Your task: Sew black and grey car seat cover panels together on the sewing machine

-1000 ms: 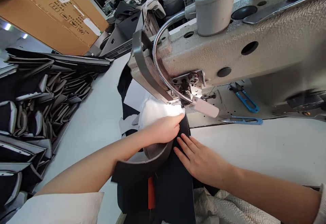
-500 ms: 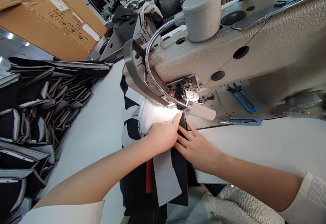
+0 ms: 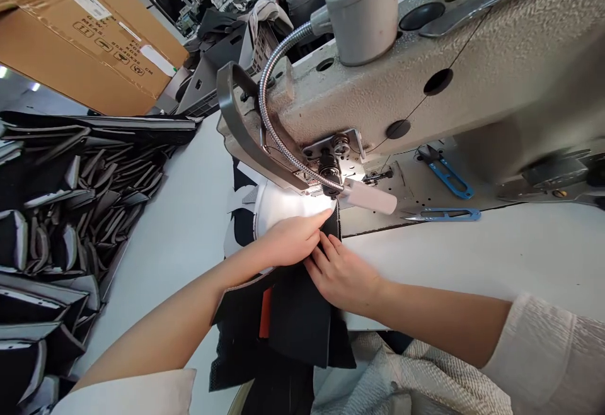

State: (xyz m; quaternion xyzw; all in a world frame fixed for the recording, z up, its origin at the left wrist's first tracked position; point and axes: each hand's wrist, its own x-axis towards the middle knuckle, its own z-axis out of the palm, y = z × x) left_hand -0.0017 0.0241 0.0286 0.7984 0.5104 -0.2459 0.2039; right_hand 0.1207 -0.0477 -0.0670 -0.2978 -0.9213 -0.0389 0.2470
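1. While your left hand (image 3: 288, 238) lies flat, fingers together, on the black fabric piece (image 3: 293, 314), its fingertips touch the lit white part (image 3: 278, 204) under the sewing machine (image 3: 425, 81).
2. Your right hand (image 3: 343, 273) presses the same fabric, fingers spread and gripping nothing, touching the left.
3. That fabric hangs off the worktop (image 3: 496, 251) edge.
4. Blue thread snips (image 3: 444, 215) lie on the machine bed; stacked black pieces (image 3: 70, 213) sit left.
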